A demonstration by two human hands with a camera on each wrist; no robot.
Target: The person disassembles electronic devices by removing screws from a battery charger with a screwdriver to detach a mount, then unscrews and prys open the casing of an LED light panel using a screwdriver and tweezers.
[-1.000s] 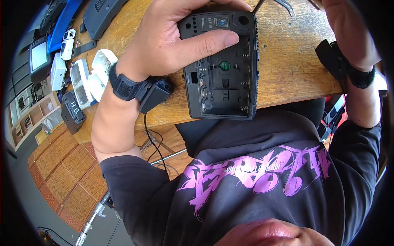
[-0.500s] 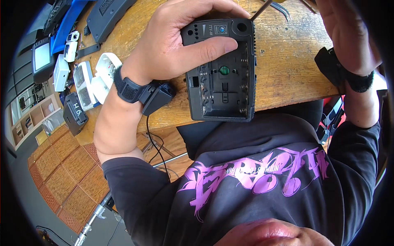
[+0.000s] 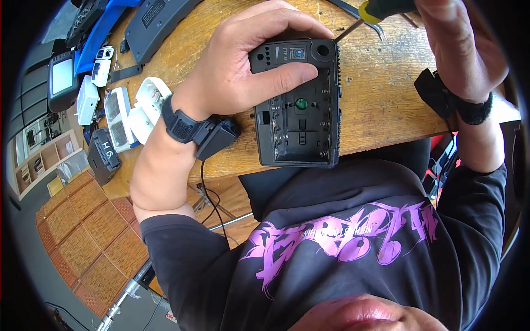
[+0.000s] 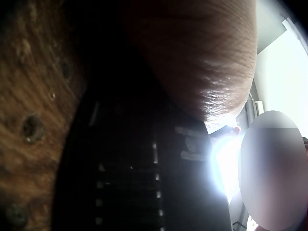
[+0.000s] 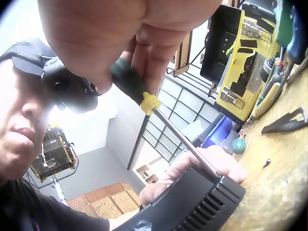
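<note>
The left hand (image 3: 234, 66) grips a black plastic device (image 3: 301, 132) at the table's edge, its thumb across the open battery bay and its fingers round the far end. In the head view the right hand (image 3: 461, 49) is partly cut off by the frame. Per the right wrist view, that hand (image 5: 149, 38) holds the dark green handle of a screwdriver (image 5: 180, 137) with a yellow collar. Its metal shaft meets the end of the black device (image 5: 202, 202) by a row of vents. The left wrist view is dark, with the device (image 4: 130, 183) under the palm (image 4: 207, 57).
White open cases (image 3: 149, 102), a black box (image 3: 104, 154) and a large grey device (image 3: 157, 25) lie at the left of the wooden table (image 3: 381, 105). A small screw (image 5: 266, 162) and pliers (image 5: 286, 120) show in the right wrist view, with a yellow-edged toolbox (image 5: 236, 57) behind.
The left hand and the device have shifted slightly down in the head view. More of the screwdriver, with its yellow collar and green handle, has come into view beside the right hand.
</note>
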